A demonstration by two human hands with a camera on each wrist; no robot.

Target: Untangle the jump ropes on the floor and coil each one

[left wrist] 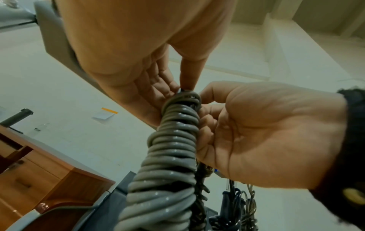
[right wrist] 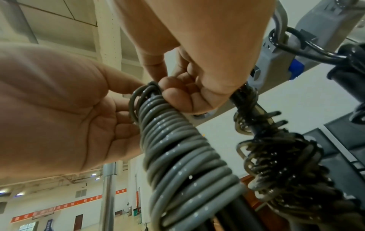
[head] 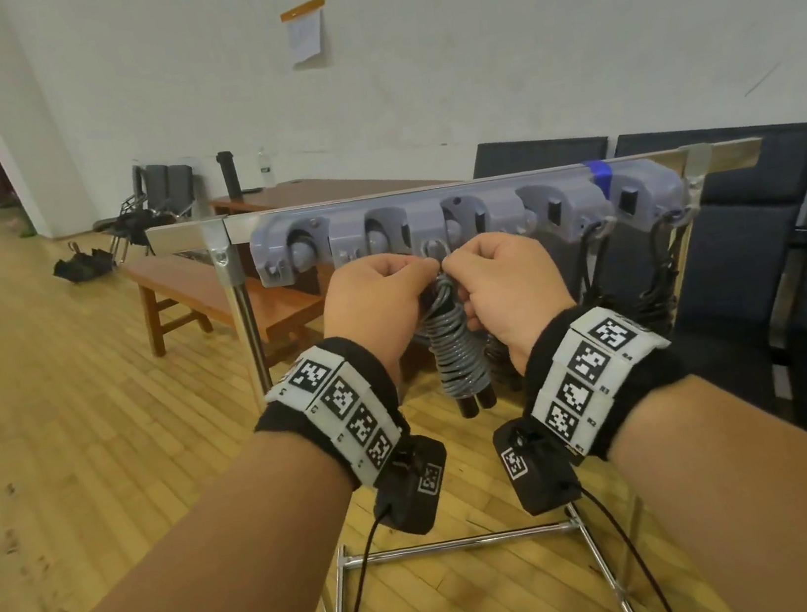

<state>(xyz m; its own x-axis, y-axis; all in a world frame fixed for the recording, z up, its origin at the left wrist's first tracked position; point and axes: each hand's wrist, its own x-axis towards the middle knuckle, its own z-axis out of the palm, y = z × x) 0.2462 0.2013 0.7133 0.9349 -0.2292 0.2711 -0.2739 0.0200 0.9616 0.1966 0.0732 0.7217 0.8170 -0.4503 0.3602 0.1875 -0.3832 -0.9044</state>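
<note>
Room: a hall with a white wall and a wooden strip floor; dark padded seats stand along the wall at right, and brown benches at left.
Rack: a chrome frame carries a grey hook rail across its top bar.
Grey jump rope: a tightly wound grey coil hangs below the rail's middle hook, two black handle ends pointing down; its top loop is between both hands.
Dark ropes: coiled dark jump ropes hang from the hooks further right.
Left hand: fingers curled, pinching the top of the grey coil at the hook.
Right hand: fingers curled likewise, thumb and fingertips pinching the same top loop.
Head view only: the whole rack, the rail and the rack's foot bars on the floor.
Left wrist view only: thumb and fingers meeting at the coil's topmost turns.
Right wrist view only: a loose thin loop standing off the coil's top, and a dark rope looped through a hook at right.
</note>
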